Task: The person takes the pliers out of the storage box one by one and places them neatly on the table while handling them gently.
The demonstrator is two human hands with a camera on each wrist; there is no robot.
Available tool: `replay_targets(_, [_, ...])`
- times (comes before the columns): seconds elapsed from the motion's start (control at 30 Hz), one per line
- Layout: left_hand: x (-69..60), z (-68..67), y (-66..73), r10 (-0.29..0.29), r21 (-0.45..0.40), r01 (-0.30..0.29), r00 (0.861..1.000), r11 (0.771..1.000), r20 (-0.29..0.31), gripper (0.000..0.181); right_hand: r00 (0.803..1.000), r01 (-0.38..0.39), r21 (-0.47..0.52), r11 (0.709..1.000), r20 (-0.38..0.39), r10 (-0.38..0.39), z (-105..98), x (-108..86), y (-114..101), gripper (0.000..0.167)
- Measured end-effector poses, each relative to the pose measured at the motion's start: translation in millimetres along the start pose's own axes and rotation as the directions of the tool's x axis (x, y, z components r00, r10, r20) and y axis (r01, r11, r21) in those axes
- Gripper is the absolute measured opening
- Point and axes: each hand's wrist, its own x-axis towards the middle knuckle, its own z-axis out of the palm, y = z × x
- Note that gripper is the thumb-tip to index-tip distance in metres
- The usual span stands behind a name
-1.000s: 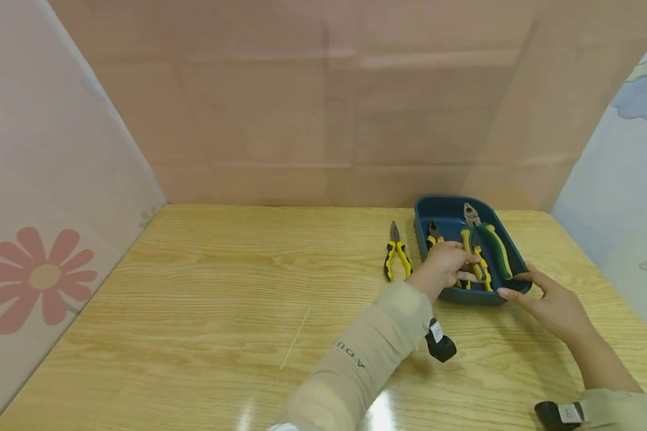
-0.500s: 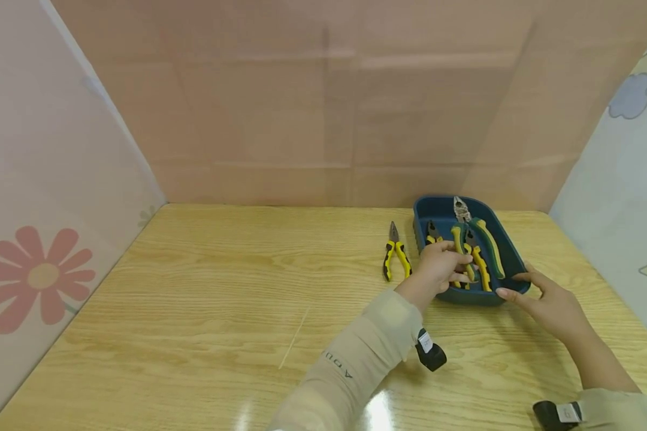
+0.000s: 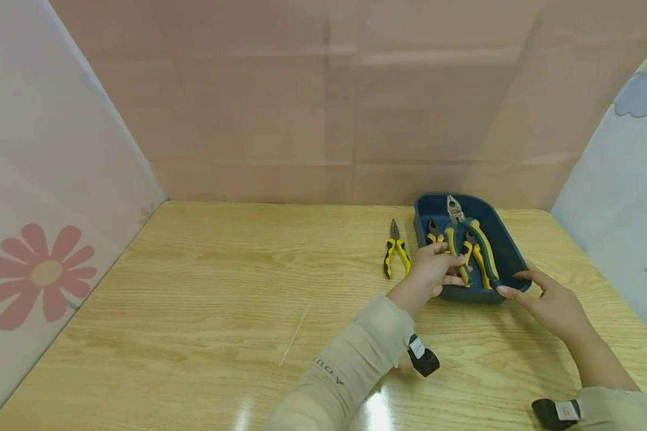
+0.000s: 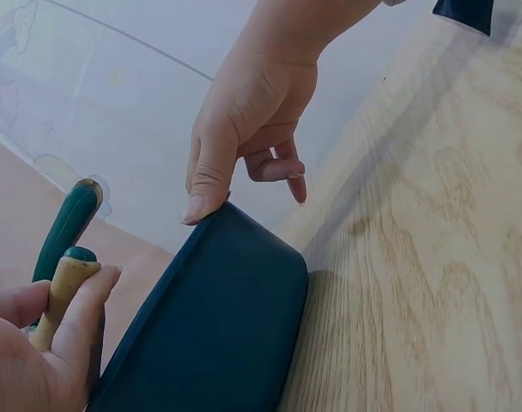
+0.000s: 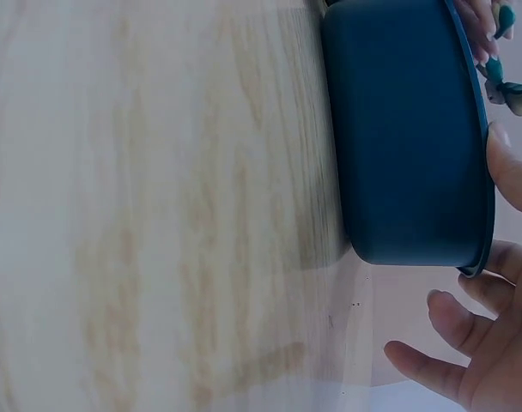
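Observation:
My left hand (image 3: 428,269) pinches one handle of the green-and-yellow combination pliers (image 3: 482,246), whose metal head points to the far wall above the blue plastic bin (image 3: 477,296). In the left wrist view the ends of both pliers handles (image 4: 68,283) stand out over the rim. Thumb and fingers of my right hand (image 3: 555,308) pinch the bin's rim at its near right corner; the other fingers hang free in the right wrist view. Inside the bin lie black-and-yellow pliers (image 3: 434,227), partly behind my left hand, and another black-and-yellow pair (image 3: 480,263) below the held one.
Long-nose pliers (image 3: 402,252) with black-and-yellow handles lie on the wooden table (image 3: 210,299), just left of the bin. A thin pale strip (image 3: 294,335) lies nearer the front. A brown wall (image 3: 259,120) closes the back, with printed panels left and right.
My left hand has moved a little left, carrying the combination pliers left across the bin, so the black-and-yellow pair below shows more. The right hand has stayed on the rim.

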Motion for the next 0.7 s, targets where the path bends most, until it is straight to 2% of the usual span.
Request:
replay_targets(0.23, [-5.8,-8.5,5.4,0.020,-0.054,-0.017,0.998,0.998,0.058,0.045,1.000,0.001,0.011,1.000,0.006,-0.001,1,0.6,0,0.068])
replay_targets(0.37, [-8.7,-16.2,7.5,0.030,-0.051,-0.026,0.997,0.998,0.078,0.046,1.000,0.003,0.017,1.000,0.004,-0.003,1,0.5,-1,0.068])
replay_targets(0.7, [-13.7,-32.5,13.5,0.035,-0.014,-0.034,0.998,0.999,0.060,0.041,1.000,0.012,0.002,1.000,0.005,-0.012,1,1.8,-1,0.068])
